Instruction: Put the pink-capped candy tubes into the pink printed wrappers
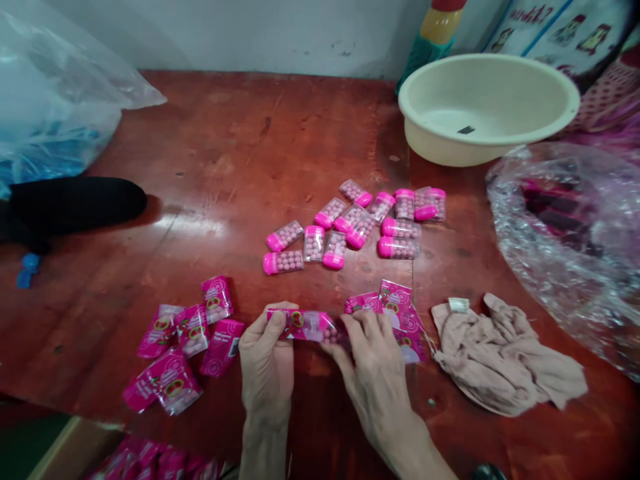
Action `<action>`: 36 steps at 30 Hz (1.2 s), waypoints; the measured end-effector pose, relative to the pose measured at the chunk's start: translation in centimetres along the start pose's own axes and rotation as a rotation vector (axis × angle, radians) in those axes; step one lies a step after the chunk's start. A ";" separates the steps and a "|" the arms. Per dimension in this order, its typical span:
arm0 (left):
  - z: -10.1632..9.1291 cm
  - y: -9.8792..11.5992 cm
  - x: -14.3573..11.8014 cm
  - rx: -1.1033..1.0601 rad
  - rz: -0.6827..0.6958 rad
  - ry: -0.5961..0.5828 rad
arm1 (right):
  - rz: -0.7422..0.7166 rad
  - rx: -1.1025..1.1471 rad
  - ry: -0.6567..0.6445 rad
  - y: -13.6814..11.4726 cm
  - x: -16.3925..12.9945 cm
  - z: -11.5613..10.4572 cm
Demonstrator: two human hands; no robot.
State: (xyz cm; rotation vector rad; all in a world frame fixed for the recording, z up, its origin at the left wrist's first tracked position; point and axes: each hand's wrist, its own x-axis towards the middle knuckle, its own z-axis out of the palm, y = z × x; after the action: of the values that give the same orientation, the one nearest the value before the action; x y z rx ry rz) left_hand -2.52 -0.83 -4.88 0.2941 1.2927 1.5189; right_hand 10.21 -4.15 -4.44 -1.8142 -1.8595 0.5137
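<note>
On the counter (225, 147), the capped tubes (350, 230) lie behind the sachet (305, 325) held between both hands. More sachets (185, 347) lie to its left, a cloth (505, 357) to its right, and a basin (487, 107) behind the cloth.

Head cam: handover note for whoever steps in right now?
Left hand: grips the left end of a pink sachet that has a pill tube partly inside.
Right hand: fingers on the sachet's right end, where the tube shows.
Loose tubes: a cluster mid-table, pink caps, none in sachets.
Flat sachets: a small stack under the right hand.
Sachet pile: lies left of the left hand; whether filled cannot be told.
Also there: cloth at right, basin behind.
Done: tube partly in one sachet. Left: the loose tubes.
</note>
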 end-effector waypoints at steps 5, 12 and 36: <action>0.0 0.1 0.0 -0.045 -0.003 0.011 | -0.001 -0.067 -0.078 -0.3 -1.0 0.7; -0.4 0.0 0.1 -0.079 -0.061 -0.010 | 0.403 0.564 -0.079 0.4 -0.4 -1.9; 0.3 0.1 -0.9 0.050 -0.096 -0.084 | 0.377 0.774 -0.257 0.8 0.2 -2.7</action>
State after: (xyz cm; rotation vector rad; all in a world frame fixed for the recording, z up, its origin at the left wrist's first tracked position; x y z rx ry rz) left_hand -2.01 -1.38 -4.28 0.3208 1.2619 1.3807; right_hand 12.46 -4.07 -2.70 -1.5745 -1.1712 1.4288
